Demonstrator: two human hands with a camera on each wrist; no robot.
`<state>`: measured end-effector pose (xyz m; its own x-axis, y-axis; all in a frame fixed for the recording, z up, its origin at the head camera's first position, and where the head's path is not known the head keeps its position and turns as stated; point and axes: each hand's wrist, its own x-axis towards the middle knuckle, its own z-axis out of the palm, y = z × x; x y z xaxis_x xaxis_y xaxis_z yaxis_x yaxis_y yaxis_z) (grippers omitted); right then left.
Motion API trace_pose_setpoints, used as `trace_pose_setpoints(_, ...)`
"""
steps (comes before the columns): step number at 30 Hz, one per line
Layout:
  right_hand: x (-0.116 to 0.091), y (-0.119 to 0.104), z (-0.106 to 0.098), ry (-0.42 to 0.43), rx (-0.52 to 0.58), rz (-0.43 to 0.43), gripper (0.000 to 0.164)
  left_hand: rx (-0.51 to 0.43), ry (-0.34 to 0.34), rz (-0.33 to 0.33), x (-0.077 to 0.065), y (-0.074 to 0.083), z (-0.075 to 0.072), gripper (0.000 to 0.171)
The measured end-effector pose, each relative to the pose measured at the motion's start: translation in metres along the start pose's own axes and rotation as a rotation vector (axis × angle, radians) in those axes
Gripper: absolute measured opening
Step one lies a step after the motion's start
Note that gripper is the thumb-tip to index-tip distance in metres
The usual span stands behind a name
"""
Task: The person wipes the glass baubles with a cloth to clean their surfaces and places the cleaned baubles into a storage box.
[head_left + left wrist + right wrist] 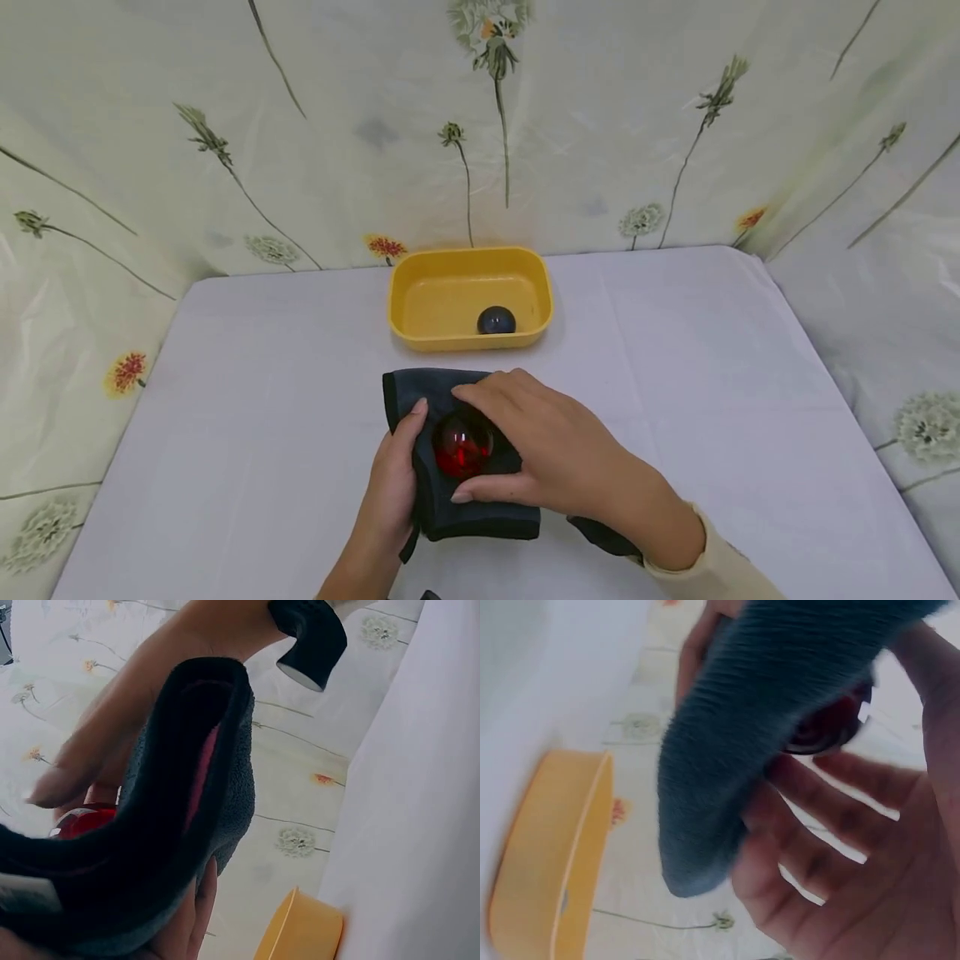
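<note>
A glossy, see-through red ball [461, 450] lies on a dark blue-grey cloth [431, 386] with black edging. My left hand [388, 487] grips the cloth from its left side, thumb on top and the other fingers underneath. Over the ball arches my right hand [562, 450], thumb and fingers spread on either side of it with a visible gap in the head view. The left wrist view shows the folded cloth [236, 772] hiding most of the ball [86, 821]. In the right wrist view the cloth [712, 772] also covers part of the ball [832, 724].
Beyond the cloth, a yellow oblong tub [420, 342] stands near the table's far edge. Inside it, at the front right, sits a dark ball [497, 319]. A white sheet covers the table [262, 417], and a flower-patterned curtain [360, 125] hangs behind and at the sides.
</note>
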<state>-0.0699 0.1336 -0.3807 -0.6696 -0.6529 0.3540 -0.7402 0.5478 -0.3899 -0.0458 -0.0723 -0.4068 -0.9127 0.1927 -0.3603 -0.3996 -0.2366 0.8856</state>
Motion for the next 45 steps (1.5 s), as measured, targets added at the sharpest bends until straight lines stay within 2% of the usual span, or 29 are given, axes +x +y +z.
trace_pose_setpoints(4,0.000,0.000,-0.008,-0.057,0.042,-0.070,0.076,-0.024,-0.011,0.017,0.000,0.003,-0.002,0.058)
trace_pose_setpoints(7,-0.004,-0.002,-0.011,-0.093,0.072,-0.115,0.068,-0.040,-0.031,-0.006,-0.002,0.000,-0.003,0.056)
trace_pose_setpoints(10,-0.009,-0.004,-0.010,-0.098,0.082,-0.126,0.060,-0.050,-0.046,-0.031,-0.003,-0.004,-0.002,0.057)
trace_pose_setpoints(15,-0.003,-0.004,-0.008,-0.015,0.025,-0.077,0.054,-0.043,-0.055,-0.034,0.001,-0.003,-0.003,0.063)
trace_pose_setpoints(20,-0.001,-0.005,-0.003,0.067,-0.041,-0.010,0.063,-0.019,-0.035,-0.070,0.001,-0.002,0.001,0.069)
trace_pose_setpoints(22,-0.003,-0.004,-0.004,0.050,-0.018,-0.011,0.069,-0.006,-0.025,-0.066,0.001,-0.002,0.001,0.068)
trace_pose_setpoints(25,-0.006,-0.003,-0.008,-0.022,0.040,-0.045,0.072,-0.004,-0.030,-0.037,0.001,-0.001,-0.001,0.065)
trace_pose_setpoints(29,-0.007,-0.002,-0.010,-0.073,0.074,-0.110,0.067,-0.026,-0.045,-0.019,0.000,-0.002,-0.003,0.061)
trace_pose_setpoints(31,-0.005,-0.003,-0.009,-0.052,0.074,-0.105,0.061,-0.034,-0.053,-0.020,0.001,-0.001,-0.003,0.062)
trace_pose_setpoints(34,-0.001,-0.006,-0.004,0.023,0.015,-0.060,0.056,-0.033,-0.054,-0.031,0.001,-0.002,-0.003,0.064)
trace_pose_setpoints(38,0.002,-0.007,0.002,0.077,-0.060,-0.017,0.067,-0.027,-0.046,-0.047,0.001,-0.002,-0.003,0.065)
trace_pose_setpoints(42,-0.001,-0.006,-0.002,-0.008,0.003,-0.026,0.075,-0.022,-0.038,-0.023,0.002,-0.002,-0.004,0.064)
trace_pose_setpoints(45,-0.002,-0.005,-0.007,-0.081,0.055,-0.060,0.070,-0.040,-0.042,-0.012,0.002,-0.001,-0.005,0.061)
